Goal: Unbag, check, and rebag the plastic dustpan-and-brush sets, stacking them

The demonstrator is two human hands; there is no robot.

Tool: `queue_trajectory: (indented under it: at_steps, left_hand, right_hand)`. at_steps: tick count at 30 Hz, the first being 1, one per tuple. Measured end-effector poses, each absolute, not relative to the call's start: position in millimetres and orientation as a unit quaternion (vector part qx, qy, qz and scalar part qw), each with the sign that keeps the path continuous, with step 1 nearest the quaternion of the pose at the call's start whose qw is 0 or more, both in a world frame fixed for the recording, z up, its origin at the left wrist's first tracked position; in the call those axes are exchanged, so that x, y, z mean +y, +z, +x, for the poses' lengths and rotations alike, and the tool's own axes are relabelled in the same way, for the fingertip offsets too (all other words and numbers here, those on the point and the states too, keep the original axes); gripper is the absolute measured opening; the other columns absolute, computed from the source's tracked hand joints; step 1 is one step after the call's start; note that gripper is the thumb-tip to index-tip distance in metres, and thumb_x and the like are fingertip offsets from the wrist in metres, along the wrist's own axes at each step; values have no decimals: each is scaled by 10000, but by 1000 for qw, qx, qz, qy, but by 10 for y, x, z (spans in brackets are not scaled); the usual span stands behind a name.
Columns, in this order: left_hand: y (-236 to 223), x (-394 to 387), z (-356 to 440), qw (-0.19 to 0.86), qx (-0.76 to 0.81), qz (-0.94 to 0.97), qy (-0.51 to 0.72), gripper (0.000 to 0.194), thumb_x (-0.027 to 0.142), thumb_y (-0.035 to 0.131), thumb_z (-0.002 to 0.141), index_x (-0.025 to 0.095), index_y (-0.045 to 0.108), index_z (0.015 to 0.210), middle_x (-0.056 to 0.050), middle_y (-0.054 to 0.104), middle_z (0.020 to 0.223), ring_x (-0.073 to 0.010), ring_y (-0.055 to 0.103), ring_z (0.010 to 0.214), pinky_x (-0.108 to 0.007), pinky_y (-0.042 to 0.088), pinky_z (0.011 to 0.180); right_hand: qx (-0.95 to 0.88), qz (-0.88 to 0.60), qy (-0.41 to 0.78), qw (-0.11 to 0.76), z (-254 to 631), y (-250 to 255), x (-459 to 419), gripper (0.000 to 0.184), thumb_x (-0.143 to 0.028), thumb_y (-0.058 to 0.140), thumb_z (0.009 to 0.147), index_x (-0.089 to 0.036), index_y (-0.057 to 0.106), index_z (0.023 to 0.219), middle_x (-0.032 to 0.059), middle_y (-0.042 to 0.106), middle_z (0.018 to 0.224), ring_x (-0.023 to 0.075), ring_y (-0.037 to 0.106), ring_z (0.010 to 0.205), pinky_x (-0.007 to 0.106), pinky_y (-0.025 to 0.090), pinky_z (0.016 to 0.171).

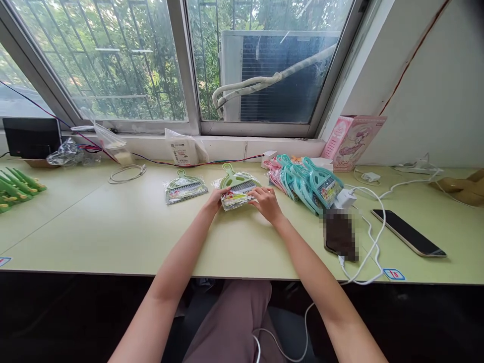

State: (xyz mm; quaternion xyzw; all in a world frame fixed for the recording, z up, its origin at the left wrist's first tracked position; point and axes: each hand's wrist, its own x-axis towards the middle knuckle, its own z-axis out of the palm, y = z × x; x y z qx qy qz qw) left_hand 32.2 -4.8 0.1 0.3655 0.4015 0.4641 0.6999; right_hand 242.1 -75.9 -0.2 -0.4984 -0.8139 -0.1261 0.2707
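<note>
A pale-green plastic brush-and-dustpan set in clear wrap (185,189) lies on the light-green tabletop (113,227), just left of a matching wrapped green set (241,186). The left hand (215,200) grasps that matching set by its left edge, and the right hand (266,202) grasps its right side with bent fingers. To its right lies an overlapping pile of teal and pink wrapped plastic sets (302,185), and well beyond, a flat black phone (409,234).

There are two hands (216,198) (267,203), two green dustpans (185,190) (237,182), at least three teal dustpans (319,174) and some pink dustpans (279,180) too overlapped to count exactly, two phones (340,234) (408,233), one pink box (353,143), one black screen (32,137), one air conditioner (280,65), two table labels (394,274) (4,261)
</note>
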Motion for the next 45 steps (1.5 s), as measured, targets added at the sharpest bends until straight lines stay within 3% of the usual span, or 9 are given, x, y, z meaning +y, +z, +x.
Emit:
queue_trajectory:
  at_steps: [5,10,14,23,27,30,34,40,45]
  left_hand:
    - [19,-42,278,711,399,348,462,225,185,686,793,133,692,1012,-139,740,919,-282,714,973,-331,592,808]
    - [40,-61,275,713,401,337,467,299,155,684,780,168,684,1079,-120,746,944,-279,709,1008,-340,587,843]
    - [54,-52,262,704,425,311,477,258,144,661,802,129,683,1058,-103,744,854,-249,732,888,-331,588,840]
    - [80,-8,199,731,389,237,508,252,148,579,862,67,655,1088,-107,740,784,-231,732,719,-360,600,841]
    - [88,6,217,692,420,244,534,237,118,594,852,52,658,1071,-77,720,705,-189,702,616,-330,598,823]
    - [75,12,230,668,445,263,535,234,104,614,837,52,660,1060,-68,710,686,-171,686,588,-314,593,803]
    - [28,18,252,686,435,287,508,212,116,624,832,76,657,1037,-86,726,749,-177,696,630,-310,593,752]
    - [-21,9,277,679,436,294,511,210,110,659,800,85,658,1009,-117,721,800,-209,708,676,-345,591,764]
    - [-5,-47,323,691,443,294,489,170,124,635,824,91,667,988,-109,714,768,-214,694,640,-363,594,743]
  right_hand:
    - [-797,-512,-120,296,2470,-4,-743,224,-333,544,966,-249,644,1148,63,677,1181,245,577,1099,381,299,986]
    - [-752,-562,-140,314,2563,20,-742,221,-277,478,992,-242,678,1079,57,702,1098,244,579,1055,380,308,955]
    - [-744,-567,-141,324,2588,33,-751,280,-300,441,1007,-236,705,940,51,721,993,239,582,1002,388,300,974]
    - [-781,-532,-119,304,2593,46,-734,282,-275,456,997,-242,708,876,30,726,1047,230,565,1019,386,304,932]
    - [-777,-538,-137,296,2593,51,-754,229,-276,491,976,-244,708,908,31,705,1147,254,534,1104,415,265,939]
    - [-791,-527,-152,271,2533,24,-773,184,-318,553,947,-243,695,1037,59,668,1245,281,501,1163,426,250,929]
    - [-802,-511,-163,262,2406,3,-796,328,-346,575,941,-228,610,1245,102,679,1217,278,509,1125,408,245,888]
    - [-813,-500,-130,267,2249,-22,-811,181,-344,612,932,-226,689,1046,74,724,1068,243,553,1026,371,244,827]
    - [-814,-501,-88,282,2133,-62,-811,139,-262,617,929,-243,717,1024,55,733,1019,221,568,971,349,259,795]
